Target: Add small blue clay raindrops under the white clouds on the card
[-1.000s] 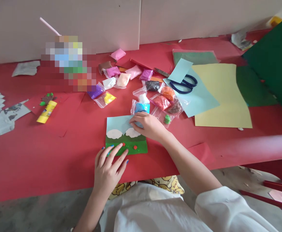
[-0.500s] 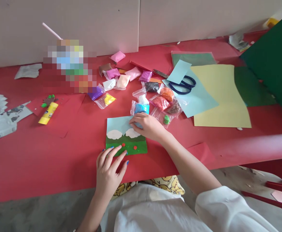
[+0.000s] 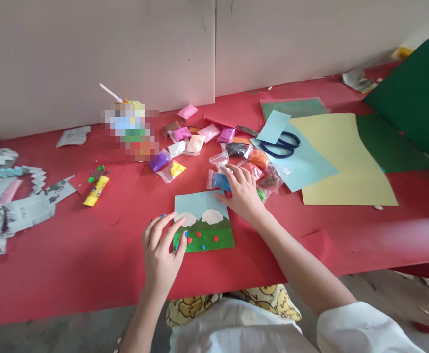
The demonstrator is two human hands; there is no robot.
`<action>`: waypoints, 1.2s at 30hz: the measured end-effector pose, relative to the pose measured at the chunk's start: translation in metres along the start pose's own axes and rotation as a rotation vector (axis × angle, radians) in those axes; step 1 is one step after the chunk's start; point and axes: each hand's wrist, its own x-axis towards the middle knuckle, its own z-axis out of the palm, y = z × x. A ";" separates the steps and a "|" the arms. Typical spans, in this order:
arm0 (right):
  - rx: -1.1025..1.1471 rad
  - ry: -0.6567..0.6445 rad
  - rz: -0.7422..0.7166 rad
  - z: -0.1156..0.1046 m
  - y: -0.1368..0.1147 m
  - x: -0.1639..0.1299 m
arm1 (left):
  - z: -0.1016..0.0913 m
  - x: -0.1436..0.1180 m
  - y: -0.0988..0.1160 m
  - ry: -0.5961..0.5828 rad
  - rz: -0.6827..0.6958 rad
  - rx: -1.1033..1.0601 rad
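A small picture card [image 3: 217, 228] lies on the red table, with light blue sky, two white clouds, dark green hills and a bright green strip dotted with red and blue bits. My left hand [image 3: 163, 250] is open, its fingers spread over the card's left edge. My right hand [image 3: 243, 196] is open above the card's upper right corner, fingers bent and thumb apart. Its fingertips are at a bag of blue clay [image 3: 221, 182], and whether they touch it I cannot tell. A green clay lump [image 3: 261, 195] shows partly beside that hand.
Several clay bags, among them a yellow one [image 3: 177, 169] and a black one [image 3: 235, 149], lie beyond the card. Scissors [image 3: 282, 145] rest on blue paper [image 3: 310, 157], near a yellow sheet [image 3: 350, 181]. A glue stick [image 3: 96, 191] and paper scraps [image 3: 30, 211] are at left.
My right hand has moved from the card's upper part toward the clay bags. My left hand has shifted left, uncovering more of the green strip. The camera view has also shifted.
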 end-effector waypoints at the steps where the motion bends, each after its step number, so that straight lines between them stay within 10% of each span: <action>1: -0.006 -0.022 0.004 0.002 0.002 0.000 | 0.001 0.010 -0.001 0.008 0.002 -0.013; 12: 0.023 0.007 -0.022 0.009 0.006 0.003 | 0.058 0.103 -0.022 -0.240 -0.047 -0.136; 20: 0.174 0.071 -0.198 0.007 -0.001 0.004 | 0.058 0.094 -0.022 -0.202 -0.099 -0.547; 36: 0.194 0.072 -0.311 0.006 -0.011 0.002 | 0.057 0.085 -0.026 -0.094 -0.235 -0.626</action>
